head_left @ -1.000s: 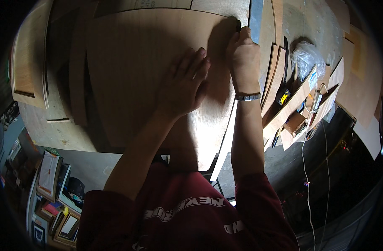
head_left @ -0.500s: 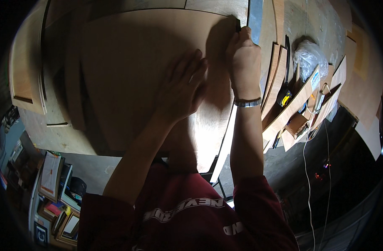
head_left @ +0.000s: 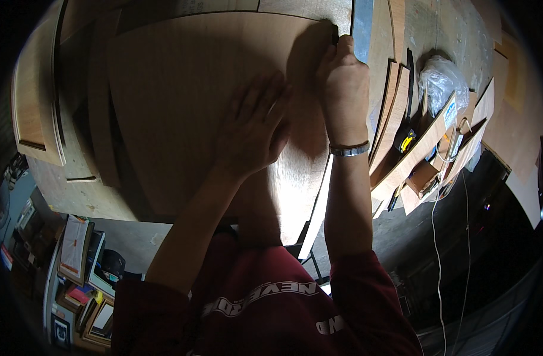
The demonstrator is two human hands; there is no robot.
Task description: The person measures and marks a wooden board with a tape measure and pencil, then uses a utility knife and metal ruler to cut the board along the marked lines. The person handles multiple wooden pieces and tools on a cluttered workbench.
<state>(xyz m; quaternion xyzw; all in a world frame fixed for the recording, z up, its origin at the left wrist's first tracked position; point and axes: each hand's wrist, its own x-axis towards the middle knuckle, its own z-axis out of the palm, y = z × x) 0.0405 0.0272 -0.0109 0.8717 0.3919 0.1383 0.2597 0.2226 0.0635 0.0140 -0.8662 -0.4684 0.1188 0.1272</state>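
Note:
A large plywood panel [head_left: 164, 89] with a curved-looking edge lies flat in front of me. My left hand [head_left: 253, 127] rests palm down on its middle, fingers stretched and slightly apart, mostly in shadow. At the panel's far right corner my right hand [head_left: 345, 89], with a metal-banded watch on the wrist, is closed around a small dark object [head_left: 335, 34]. Only that object's dark end shows past the fingers, so its kind is hidden. Beside this hand, a grey straight strip [head_left: 360, 35] runs along the panel's right edge.
On the right lie wood strips [head_left: 390, 113], a clear plastic bag [head_left: 443, 80], a yellow-and-black tape measure [head_left: 407, 140] and wood offcuts with a white cord [head_left: 436, 237]. A framed wooden panel [head_left: 37, 107] stands at left. Shelves [head_left: 75, 285] hold frames at lower left.
The view has shifted slightly. My right hand sits a touch farther left, still closed at the corner; my left hand remains flat on the panel.

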